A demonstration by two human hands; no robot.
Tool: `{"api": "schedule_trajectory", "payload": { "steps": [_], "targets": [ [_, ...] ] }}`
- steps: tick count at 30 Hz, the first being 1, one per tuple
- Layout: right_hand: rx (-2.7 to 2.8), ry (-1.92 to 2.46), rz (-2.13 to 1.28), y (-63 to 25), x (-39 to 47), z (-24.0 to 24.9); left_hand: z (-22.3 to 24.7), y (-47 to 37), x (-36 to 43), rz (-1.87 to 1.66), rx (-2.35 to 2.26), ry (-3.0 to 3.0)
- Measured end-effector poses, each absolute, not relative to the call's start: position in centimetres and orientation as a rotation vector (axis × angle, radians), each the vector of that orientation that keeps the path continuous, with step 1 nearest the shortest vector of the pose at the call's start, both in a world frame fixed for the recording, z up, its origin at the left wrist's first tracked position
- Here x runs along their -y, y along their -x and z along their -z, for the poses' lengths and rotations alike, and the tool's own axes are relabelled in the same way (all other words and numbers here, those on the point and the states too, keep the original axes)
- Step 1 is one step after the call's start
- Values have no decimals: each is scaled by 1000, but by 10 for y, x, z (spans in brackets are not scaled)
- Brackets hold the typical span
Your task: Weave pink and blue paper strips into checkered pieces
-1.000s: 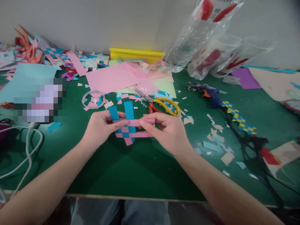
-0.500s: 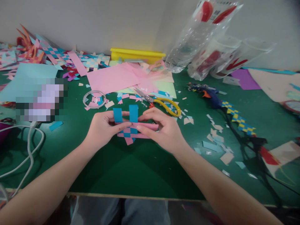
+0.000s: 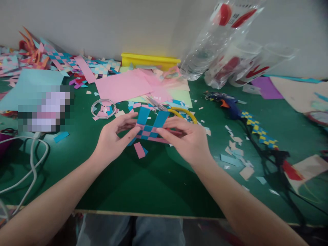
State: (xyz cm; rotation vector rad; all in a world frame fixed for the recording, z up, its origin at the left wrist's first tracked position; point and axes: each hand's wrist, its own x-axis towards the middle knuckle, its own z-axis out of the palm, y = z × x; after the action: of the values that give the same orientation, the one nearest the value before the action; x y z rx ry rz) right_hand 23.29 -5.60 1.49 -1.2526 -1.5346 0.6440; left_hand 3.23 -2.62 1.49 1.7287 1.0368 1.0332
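Between my hands, above the green table, is a small weave of blue and pink paper strips (image 3: 147,131). Two blue strip ends stick up from its checkered middle, and pink ends run out to the right. My left hand (image 3: 115,136) pinches its left side between thumb and fingers. The right side is pinched by my right hand (image 3: 188,138), whose fingertips are partly hidden behind the paper. Below the weave, a loose pink strip (image 3: 139,150) lies on the table with a bit of blue beside it. Scissors with yellow handles (image 3: 182,112) lie just behind my right hand.
A tape ring (image 3: 103,109) and paper scraps lie behind my left hand. Pink sheets (image 3: 123,84) are at the back. At left is a blurred-out device with a white cable (image 3: 33,160). A blue glue gun (image 3: 232,108) and bagged plastic cups (image 3: 230,65) are at right.
The weave has tilted and shifted slightly up and right, its blue ends now leaning right. My right hand has moved a little right. The loose pink strip below shows more fully.
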Motion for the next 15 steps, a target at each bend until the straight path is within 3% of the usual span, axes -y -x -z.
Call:
{"api": "schedule_trajectory", "payload": {
  "steps": [4, 8, 15],
  "targets": [
    [1445, 1287, -429, -244, 49, -16, -12, -30, 25, -979, -1172, -2121],
    [1422, 1287, -260, -248, 45, -14, -6, -31, 27, -609, -926, -2607],
    [1488, 1278, -240, -247, 42, -8, 3, -34, 24, -406, -983, -2784]
  ]
}}
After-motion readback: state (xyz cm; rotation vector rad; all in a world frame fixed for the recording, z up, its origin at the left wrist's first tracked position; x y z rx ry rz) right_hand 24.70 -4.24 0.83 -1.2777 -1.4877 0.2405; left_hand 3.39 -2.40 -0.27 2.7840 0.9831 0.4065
